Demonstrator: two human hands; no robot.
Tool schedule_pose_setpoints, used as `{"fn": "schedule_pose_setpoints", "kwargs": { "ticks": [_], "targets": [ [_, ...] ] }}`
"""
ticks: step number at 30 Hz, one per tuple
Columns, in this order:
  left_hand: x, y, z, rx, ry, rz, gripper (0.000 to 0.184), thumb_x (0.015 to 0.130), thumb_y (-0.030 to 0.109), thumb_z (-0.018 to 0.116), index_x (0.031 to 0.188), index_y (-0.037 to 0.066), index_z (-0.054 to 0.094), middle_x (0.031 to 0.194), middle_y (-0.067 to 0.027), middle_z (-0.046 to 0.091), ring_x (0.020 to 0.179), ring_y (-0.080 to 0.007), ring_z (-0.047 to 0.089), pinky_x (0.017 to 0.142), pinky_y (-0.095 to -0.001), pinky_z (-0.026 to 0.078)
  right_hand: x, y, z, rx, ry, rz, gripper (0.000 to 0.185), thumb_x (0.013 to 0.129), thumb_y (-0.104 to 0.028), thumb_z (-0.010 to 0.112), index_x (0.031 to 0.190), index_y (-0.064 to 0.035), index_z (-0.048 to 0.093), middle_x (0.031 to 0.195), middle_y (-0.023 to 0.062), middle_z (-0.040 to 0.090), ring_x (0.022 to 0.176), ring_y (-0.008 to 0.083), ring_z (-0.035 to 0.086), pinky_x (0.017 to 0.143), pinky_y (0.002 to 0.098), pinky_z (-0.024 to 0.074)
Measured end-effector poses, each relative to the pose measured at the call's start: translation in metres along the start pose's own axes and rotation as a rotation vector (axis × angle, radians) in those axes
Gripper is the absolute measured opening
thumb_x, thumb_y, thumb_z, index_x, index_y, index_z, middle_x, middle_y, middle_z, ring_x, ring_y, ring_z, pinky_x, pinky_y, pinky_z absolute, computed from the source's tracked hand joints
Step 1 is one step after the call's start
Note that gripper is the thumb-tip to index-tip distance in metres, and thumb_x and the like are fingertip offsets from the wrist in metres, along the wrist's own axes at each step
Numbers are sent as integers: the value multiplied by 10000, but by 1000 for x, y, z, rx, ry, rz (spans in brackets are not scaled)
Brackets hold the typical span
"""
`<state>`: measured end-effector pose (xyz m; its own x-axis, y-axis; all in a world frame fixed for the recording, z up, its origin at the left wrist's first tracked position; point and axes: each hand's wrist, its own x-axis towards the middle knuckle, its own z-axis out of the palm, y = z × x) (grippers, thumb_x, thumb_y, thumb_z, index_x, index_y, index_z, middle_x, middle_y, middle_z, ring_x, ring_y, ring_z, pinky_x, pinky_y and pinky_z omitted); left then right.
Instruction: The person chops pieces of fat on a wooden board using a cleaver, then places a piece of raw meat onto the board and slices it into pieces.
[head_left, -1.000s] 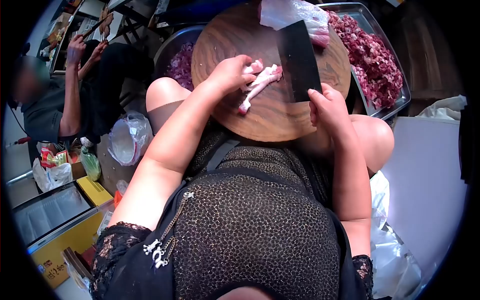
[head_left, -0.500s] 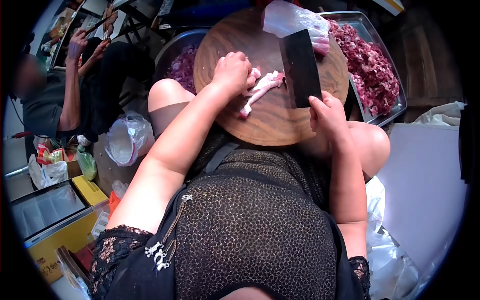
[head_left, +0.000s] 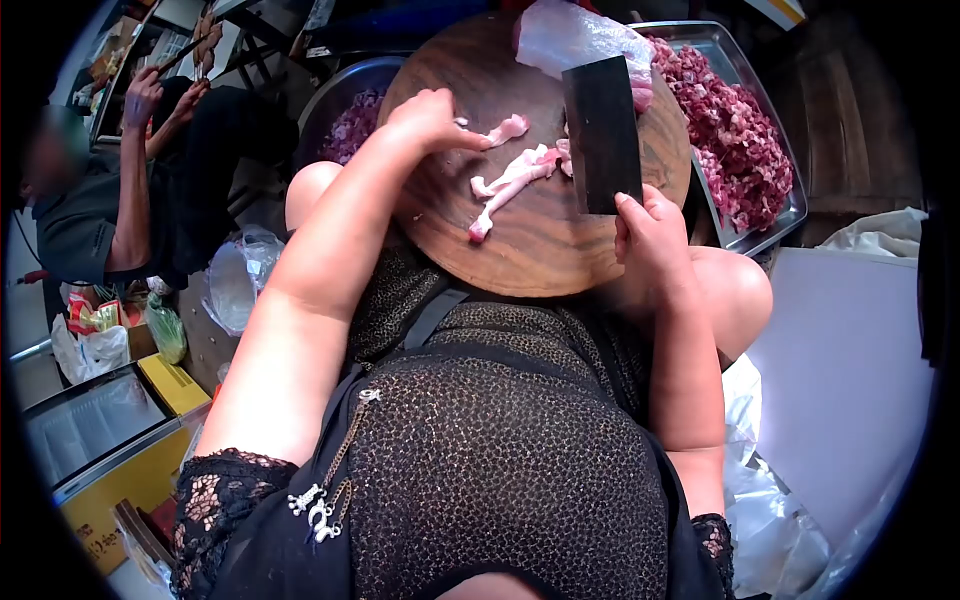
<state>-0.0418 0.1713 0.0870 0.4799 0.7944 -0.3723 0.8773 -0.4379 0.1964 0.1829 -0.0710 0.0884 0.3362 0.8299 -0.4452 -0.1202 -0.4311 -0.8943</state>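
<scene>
In the head view, my right hand (head_left: 650, 228) is closed round the grip end of a cleaver (head_left: 603, 140). Its broad dark blade stands over the right part of a round wooden chopping board (head_left: 440, 215). My left hand (head_left: 428, 118) is over the board's left side, thumb stretched out and apart from the curled fingers. Beside the thumb tip lies a small pale pink meat scrap (head_left: 508, 130); whether they touch is unclear. Longer whitish trimmings (head_left: 515, 188) lie between hand and blade. At the board's far edge rests a large piece of meat (head_left: 580, 40) with a pale, shiny surface.
A metal tray (head_left: 800, 200) heaped with chopped meat (head_left: 735, 130) stands right of the board. Left of it is a metal bowl (head_left: 325, 100) of meat pieces. Another person (head_left: 120, 200) sits at far left, hands raised. A plastic-lined bucket (head_left: 232, 285) stands nearby.
My left hand has moved left across the board, away from the blade, and its thumb has spread. The small scrap now shows apart from the longer trimmings. The cleaver has hardly moved.
</scene>
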Motion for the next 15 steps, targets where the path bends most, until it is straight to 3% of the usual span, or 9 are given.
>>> {"fn": "schedule_pose_setpoints", "kwargs": {
  "ticks": [3, 4, 6, 7, 9, 11, 13, 15],
  "targets": [
    [-18, 4, -28, 173, -222, -102, 569, 724, 561, 769, 949, 39, 737, 1074, -177, 686, 988, -322, 657, 830, -392, 528, 0, -2, 0, -12, 12, 6, 154, 965, -167, 554, 905, -24, 558, 572, 14, 522, 425, 114, 491, 413, 275, 414],
    [-23, 3, -28, 166, -216, -107, 569, 724, 561, 769, 949, 39, 737, 1074, -177, 686, 988, -322, 657, 830, -392, 528, 2, -3, 1, -18, 19, 17, 156, 965, -164, 556, 900, -22, 555, 571, 15, 521, 425, 116, 491, 414, 275, 411],
    [-33, 4, -25, 249, -35, -115, 394, 821, 470, 713, 879, 83, 755, 1013, -140, 690, 963, -307, 656, 808, -389, 530, 4, -4, 2, -23, 16, 15, 157, 965, -163, 557, 898, -20, 555, 570, 14, 518, 425, 117, 490, 413, 274, 410],
    [-40, 0, -11, 267, 187, -3, 264, 844, 358, 707, 864, 97, 749, 940, -113, 680, 941, -300, 651, 810, -393, 529, 4, -4, 2, -20, 21, 18, 159, 965, -161, 558, 896, -19, 555, 568, 14, 515, 425, 118, 489, 413, 274, 408],
    [-35, 0, 13, 86, 472, 256, 183, 823, 284, 726, 847, 104, 741, 894, -99, 664, 916, -302, 644, 803, -400, 528, 5, -8, 4, -19, 21, 9, 157, 969, -163, 557, 906, -19, 566, 567, 11, 511, 422, 115, 482, 411, 279, 406],
    [-18, 12, 38, -275, 517, 488, 125, 812, 222, 722, 799, 97, 713, 894, -88, 662, 872, -302, 635, 771, -397, 525, 6, -19, 12, -102, 29, -43, 158, 969, -159, 560, 932, -7, 586, 575, 6, 516, 425, 86, 474, 409, 260, 391],
    [-4, 21, 55, -273, 596, 570, 111, 822, 197, 711, 786, 93, 700, 849, -86, 656, 827, -298, 636, 737, -387, 525, 11, -35, 18, -214, 27, -60, 134, 962, -164, 581, 972, -32, 600, 610, -25, 515, 468, 68, 454, 435, 245, 369],
    [5, 17, 66, -287, 626, 619, 104, 825, 195, 706, 793, 97, 701, 823, -84, 652, 804, -298, 636, 717, -386, 525, 19, -44, 26, -652, 36, -308, 152, 958, -160, 578, 961, -12, 609, 621, 0, 540, 492, 65, 478, 463, 254, 390]
  ]
}}
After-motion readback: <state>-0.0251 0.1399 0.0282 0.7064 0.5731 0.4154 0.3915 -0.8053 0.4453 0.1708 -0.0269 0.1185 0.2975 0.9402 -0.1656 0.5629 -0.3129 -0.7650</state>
